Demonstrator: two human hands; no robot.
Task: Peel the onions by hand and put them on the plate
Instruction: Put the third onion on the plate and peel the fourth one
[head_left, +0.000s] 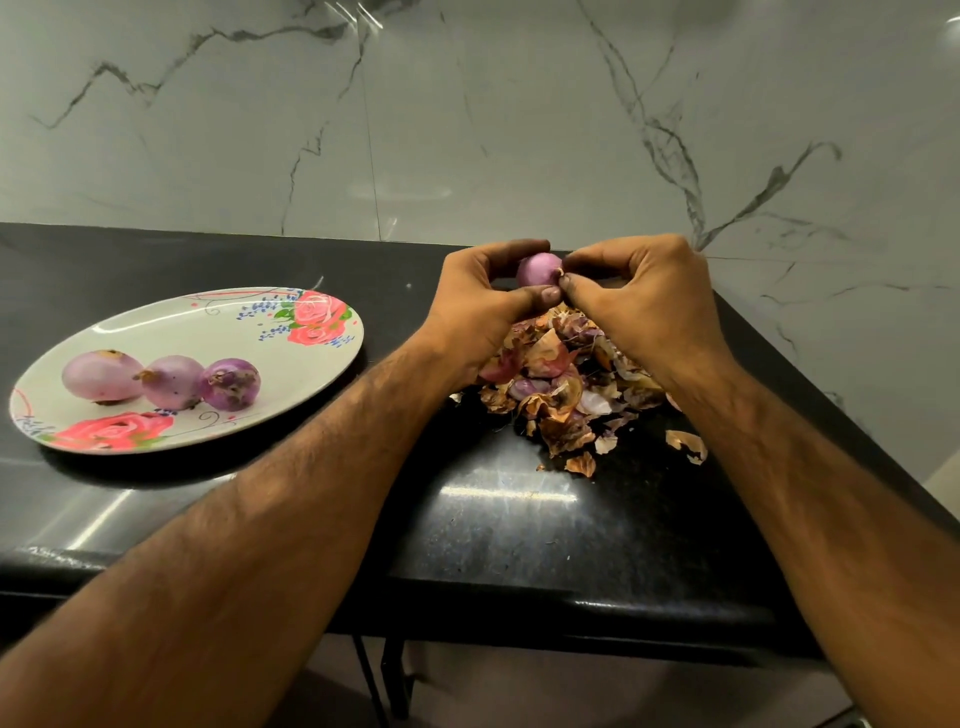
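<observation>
A small purple onion (537, 269) sits between both hands above the counter. My left hand (480, 306) grips it from the left, with fingers curled over its top and the thumb under it. My right hand (644, 301) pinches a bit of skin at the onion's right end. Three peeled purple onions (171, 381) lie side by side on the left part of a white oval plate with pink roses (291, 364). Part of the held onion is hidden by my fingers.
A heap of dry brown and purple onion skins (566, 395) lies on the black stone counter (493, 525) under my hands. A loose skin (688, 444) lies to its right. A marble wall (467, 114) rises behind. The counter ends near my right forearm.
</observation>
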